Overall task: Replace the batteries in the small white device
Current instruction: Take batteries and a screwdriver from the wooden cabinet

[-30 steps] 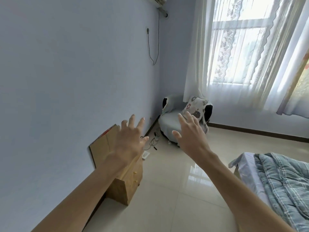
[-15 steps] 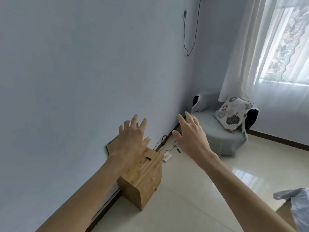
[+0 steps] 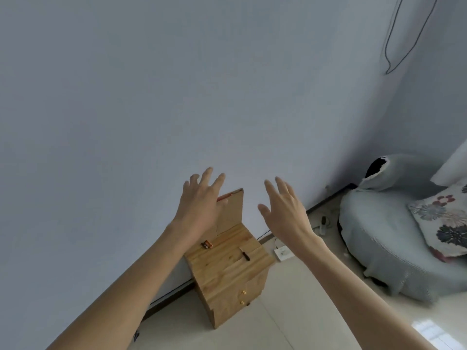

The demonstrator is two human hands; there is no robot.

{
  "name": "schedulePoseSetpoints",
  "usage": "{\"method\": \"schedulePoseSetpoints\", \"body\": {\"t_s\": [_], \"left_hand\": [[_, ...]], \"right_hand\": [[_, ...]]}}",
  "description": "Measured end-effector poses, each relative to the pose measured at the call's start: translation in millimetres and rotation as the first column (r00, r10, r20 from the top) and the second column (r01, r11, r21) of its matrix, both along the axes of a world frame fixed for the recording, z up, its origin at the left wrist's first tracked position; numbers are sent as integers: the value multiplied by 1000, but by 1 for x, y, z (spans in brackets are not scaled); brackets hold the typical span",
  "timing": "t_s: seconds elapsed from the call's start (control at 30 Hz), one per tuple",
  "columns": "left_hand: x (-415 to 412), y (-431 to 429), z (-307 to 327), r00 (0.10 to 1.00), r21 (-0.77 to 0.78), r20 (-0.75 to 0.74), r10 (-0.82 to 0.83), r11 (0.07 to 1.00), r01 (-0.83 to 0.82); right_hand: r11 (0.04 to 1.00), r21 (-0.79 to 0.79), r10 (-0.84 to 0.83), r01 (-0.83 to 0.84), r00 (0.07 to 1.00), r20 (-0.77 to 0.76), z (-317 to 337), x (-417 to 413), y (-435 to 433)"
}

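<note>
Pale-blue wall [image 3: 151, 109], honey-wood cabinet [image 3: 227, 271], floral-patterned cushion [image 3: 444, 223], grey chair [image 3: 379, 238].

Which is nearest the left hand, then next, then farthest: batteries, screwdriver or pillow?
1. Batteries, on the cabinet's left side, just below the left hand.
2. Screwdriver, further right on the cabinet.
3. Pillow, far right on the chair.

I see a plain pale blue-grey wall [image 3: 126, 97] filling most of my view, with a dark cable [image 3: 387, 69] hanging in a loop near the corner. Below, a small wooden cabinet [image 3: 227, 276] with two brass knobs stands against the wall on a glossy cream tile floor [image 3: 290, 322]. A cardboard sheet [image 3: 231, 213] leans behind it. To the right sits a round grey-covered chair [image 3: 379, 243] holding a floral cushion [image 3: 447, 223]. Daylight glints off the tiles at lower right.
</note>
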State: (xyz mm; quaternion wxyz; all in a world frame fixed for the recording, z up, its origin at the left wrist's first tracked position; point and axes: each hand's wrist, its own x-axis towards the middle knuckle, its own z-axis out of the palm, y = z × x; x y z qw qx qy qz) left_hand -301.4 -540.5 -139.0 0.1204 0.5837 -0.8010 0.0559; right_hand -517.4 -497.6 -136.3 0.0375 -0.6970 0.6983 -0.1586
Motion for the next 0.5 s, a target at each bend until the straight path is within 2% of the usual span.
{"method": "schedulePoseSetpoints", "body": {"t_s": [0.23,0.5], "left_hand": [[-3,-70,-43,991,126,7,132,983,-132],[11,-165,-97,981,178,0,196,965,-193]], "right_hand": [[989,89,118,-120,993,31,-41,-12,-106],[969,163,182,-186,982,43,-96,1,-214]]}}
